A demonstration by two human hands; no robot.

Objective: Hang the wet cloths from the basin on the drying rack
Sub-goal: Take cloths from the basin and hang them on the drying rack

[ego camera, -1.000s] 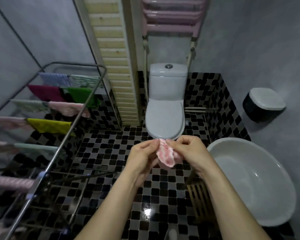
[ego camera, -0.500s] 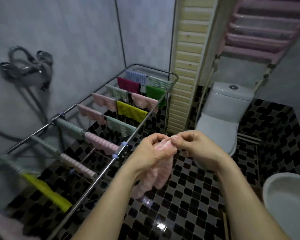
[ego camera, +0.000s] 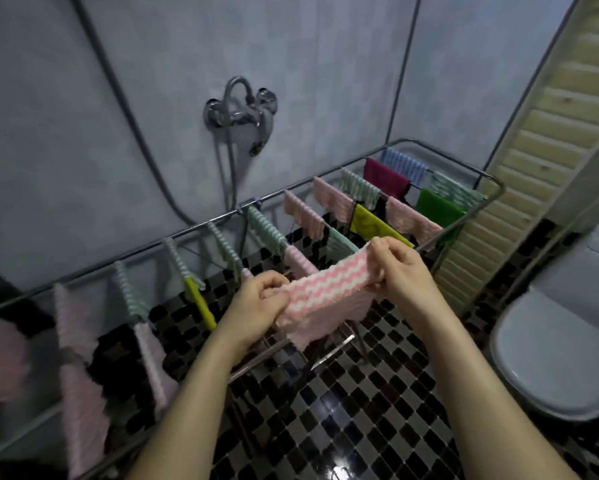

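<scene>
Over rack point(ego camera: 440, 147), both hands' fingertips point(ego camera: 274, 299) pinch cloth point(ego camera: 325, 296).

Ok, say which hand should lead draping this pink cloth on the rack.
Probably the right hand: it pinches the pink cloth higher and farther over the drying rack, while the left hand grips lower and nearer.

Single head-worn view, wide-angle — looking forward and down, close over the hands point(ego camera: 329, 289)
</scene>
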